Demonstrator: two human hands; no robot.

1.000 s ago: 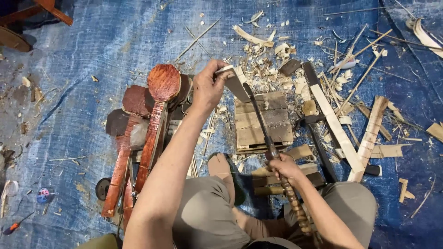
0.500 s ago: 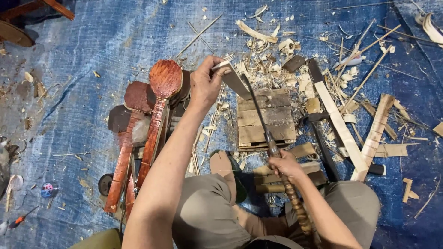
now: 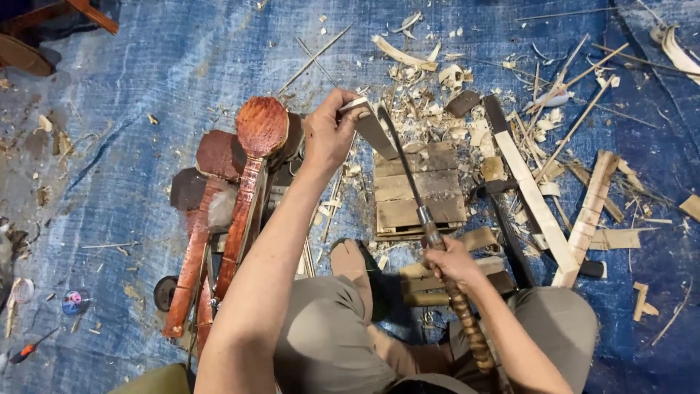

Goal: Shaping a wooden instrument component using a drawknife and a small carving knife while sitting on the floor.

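My left hand [image 3: 328,135] grips a small pale wood piece [image 3: 370,125], held out over the far edge of a wooden chopping block [image 3: 419,190]. My right hand [image 3: 450,261] is closed around the ringed wooden handle [image 3: 467,328] of a long carving knife. Its dark blade [image 3: 399,157] runs up across the block and meets the wood piece. I sit on a blue tarp [image 3: 160,87] with my knees bent and one bare foot [image 3: 350,261] just below the block.
A pile of reddish carved spoon blanks [image 3: 240,190] lies left of my left arm. Pale wood strips [image 3: 532,197], sticks and shavings [image 3: 437,80] litter the tarp to the right and beyond the block. A small screwdriver [image 3: 29,350] lies bottom left.
Both hands hold the same grips. The left hand with the wood piece has hardly shifted against the blade; the view has moved slightly.
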